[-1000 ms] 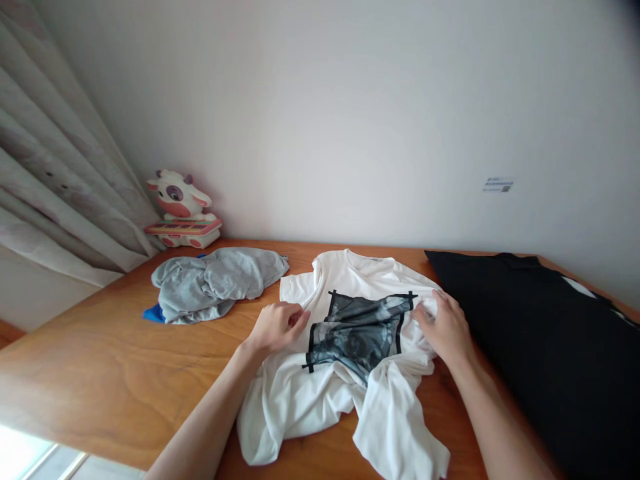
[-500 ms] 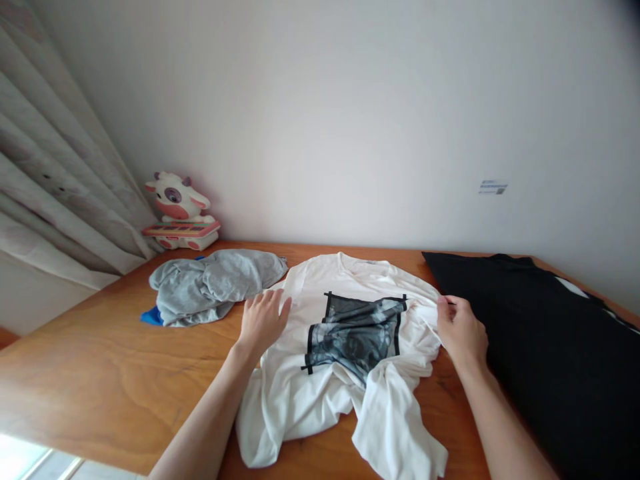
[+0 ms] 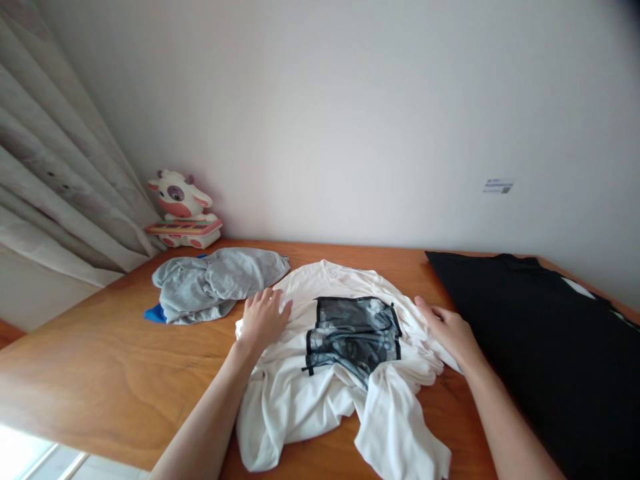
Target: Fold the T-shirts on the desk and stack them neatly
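A white shirt [image 3: 295, 393] with a dark grey picture print edged in black [image 3: 350, 333] lies spread on the wooden table, neckline toward the wall. Its lower part is rumpled into folds. On the shirt's left shoulder side rests my left hand [image 3: 263, 319], fingers apart and holding nothing. At the opposite sleeve, my right hand [image 3: 447, 331] touches the fabric with its thumb side stretched out; no cloth shows pinched in it. Part of the right sleeve is hidden under that hand.
A crumpled grey garment [image 3: 220, 283] with a bit of blue cloth [image 3: 155, 313] lies at left. Behind it stands a cow-shaped toy keyboard [image 3: 183, 210]. A black garment [image 3: 540, 347] covers the table's right side. A curtain [image 3: 65, 160] hangs at far left.
My right hand has let go of the sleeve edge and shifted slightly left onto the shirt. The collar has moved left and toward me, and the print lies flatter. My left hand is nearly still.
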Motion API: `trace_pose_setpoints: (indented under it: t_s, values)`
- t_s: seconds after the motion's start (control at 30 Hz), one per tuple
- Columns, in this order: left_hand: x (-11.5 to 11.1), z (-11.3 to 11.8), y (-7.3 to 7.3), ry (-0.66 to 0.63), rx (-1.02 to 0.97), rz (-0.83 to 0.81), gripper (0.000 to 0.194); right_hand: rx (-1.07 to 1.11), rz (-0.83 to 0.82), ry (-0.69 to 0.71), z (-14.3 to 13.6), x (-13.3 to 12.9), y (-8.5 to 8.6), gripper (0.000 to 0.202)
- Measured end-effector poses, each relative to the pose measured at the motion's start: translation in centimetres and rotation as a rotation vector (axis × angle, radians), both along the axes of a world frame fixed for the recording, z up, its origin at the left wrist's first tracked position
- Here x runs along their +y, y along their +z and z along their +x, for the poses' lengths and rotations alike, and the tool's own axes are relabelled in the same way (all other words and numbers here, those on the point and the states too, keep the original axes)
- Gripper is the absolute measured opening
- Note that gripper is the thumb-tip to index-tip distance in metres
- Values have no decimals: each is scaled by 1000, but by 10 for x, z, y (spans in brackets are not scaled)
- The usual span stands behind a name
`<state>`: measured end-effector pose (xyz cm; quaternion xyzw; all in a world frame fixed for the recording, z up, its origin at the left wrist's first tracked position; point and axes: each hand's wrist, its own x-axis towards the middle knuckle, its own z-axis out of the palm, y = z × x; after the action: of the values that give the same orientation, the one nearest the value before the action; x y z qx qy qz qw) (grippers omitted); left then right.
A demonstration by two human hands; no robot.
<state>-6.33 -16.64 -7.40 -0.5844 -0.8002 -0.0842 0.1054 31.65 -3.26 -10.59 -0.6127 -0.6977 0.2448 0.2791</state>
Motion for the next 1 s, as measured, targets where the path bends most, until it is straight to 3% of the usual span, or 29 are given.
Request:
trace_pose_setpoints:
  t_s: [0.1,0.17,0.27,0.33,0.4,0.5,0.7,0.8,0.93,1.0]
  values:
    - [3,-6,-11,-231,-70,-12,47,97,-8,65,-5,-7,6,44]
    - [4,-8,-11,-289,-104,-53,47,225,-44,169,-7,-10,9,34]
    - [4,-7,-1,-176,-110,-66,41,459,-186,327,-5,-14,16,42]
    - [2,-5,4,-79,-109,-47,35,558,-319,359,-4,-17,21,50]
    - [2,-2,4,-56,-106,-32,39,523,-388,348,-6,-20,26,54]
    - [5,2,-5,-150,-96,-6,41,340,-319,376,-13,-25,31,52]
    - [9,1,-18,-211,-295,-8,38,56,-196,666,-24,-31,34,38]
    - [10,-2,-13,-230,-366,58,22,201,-53,564,-24,-27,32,35]
    - [11,-7,-4,-136,-352,476,18,434,283,171,-22,-20,28,36]
    - [10,-10,1,-106,-387,615,18,512,339,69,-20,-18,27,32]
